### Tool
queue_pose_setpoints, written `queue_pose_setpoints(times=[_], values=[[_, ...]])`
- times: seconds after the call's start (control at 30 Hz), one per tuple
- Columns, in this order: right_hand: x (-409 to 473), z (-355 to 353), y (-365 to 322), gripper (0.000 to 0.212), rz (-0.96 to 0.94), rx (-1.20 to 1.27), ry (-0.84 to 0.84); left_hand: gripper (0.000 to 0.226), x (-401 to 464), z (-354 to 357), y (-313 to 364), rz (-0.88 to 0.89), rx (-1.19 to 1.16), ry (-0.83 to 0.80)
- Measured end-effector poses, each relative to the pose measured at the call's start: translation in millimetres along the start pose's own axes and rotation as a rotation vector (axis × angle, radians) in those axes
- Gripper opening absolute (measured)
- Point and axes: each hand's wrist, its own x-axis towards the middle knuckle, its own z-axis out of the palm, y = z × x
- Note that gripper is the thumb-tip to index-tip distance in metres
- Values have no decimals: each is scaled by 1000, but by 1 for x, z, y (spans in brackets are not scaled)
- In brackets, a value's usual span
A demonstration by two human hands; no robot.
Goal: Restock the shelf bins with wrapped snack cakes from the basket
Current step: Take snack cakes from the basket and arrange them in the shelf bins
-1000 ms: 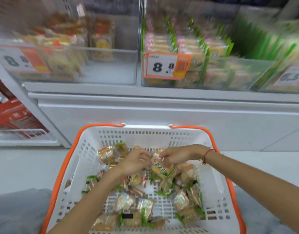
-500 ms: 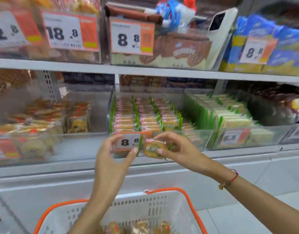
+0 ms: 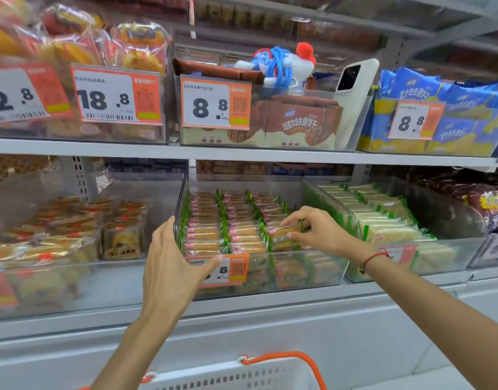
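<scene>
My right hand point(image 3: 316, 230): pinches a wrapped snack cake point(image 3: 284, 237) — at the right front of the clear middle bin point(image 3: 312, 273).
My left hand point(image 3: 172, 266): fingers spread, thumb on the bin's price tag point(image 3: 231, 270).
Basket point(image 3: 242, 375): below — white, orange-rimmed.

The cakes point(image 3: 228, 220) in the middle clear bin point(image 3: 312, 266) are golden-tan, their clear wrappers edged green with small red labels. That bin's price tag point(image 3: 228, 270) is white with black digits and an orange panel. The right hand point(image 3: 312, 229) wears a red cord bracelet point(image 3: 373, 258). The basket point(image 3: 242, 375) near the bottom is white with an orange rim. On the upper shelf are brown packs point(image 3: 298, 122), blue-and-yellow bags point(image 3: 453, 114) at far right, and a white phone point(image 3: 354, 88). The shelves point(image 3: 129, 149) are pale grey-white.
</scene>
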Motion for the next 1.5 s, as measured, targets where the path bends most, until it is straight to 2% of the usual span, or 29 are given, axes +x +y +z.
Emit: queue_pose_setpoints(times=[0.13,0.53,0.6,0.67,0.8,0.9,0.97,1.03,1.13,1.33,1.43,1.5], values=[[1,8,0,19,-98,-280,43,111,1,0,0,12,14,0],[18,2,-22,32,0,-266,-248,110,2,1,-1,-12,3,-6],[11,2,-21,34,-10,-240,-254,108,2,1,-1,3,-39,0],[-2,5,-18,34,-33,-196,-166,107,0,2,0,20,-57,2],[-40,13,-21,30,-138,-85,136,103,-9,1,1,114,-65,72],[-75,20,-36,22,-205,68,180,87,-29,-3,-6,260,-33,146],[-97,34,-38,23,-195,117,110,74,-49,-4,-16,303,-39,162],[-113,56,-32,20,-145,105,-49,58,-72,0,-33,288,-49,113],[-132,100,-18,16,-18,59,-296,38,-110,12,-70,172,-20,-56],[-180,204,1,19,182,9,-652,22,-186,38,-147,-63,203,-517],[-202,244,2,29,200,-76,-828,30,-211,46,-179,-111,324,-657],[-210,263,1,25,174,-128,-873,44,-221,48,-196,-126,404,-741]])
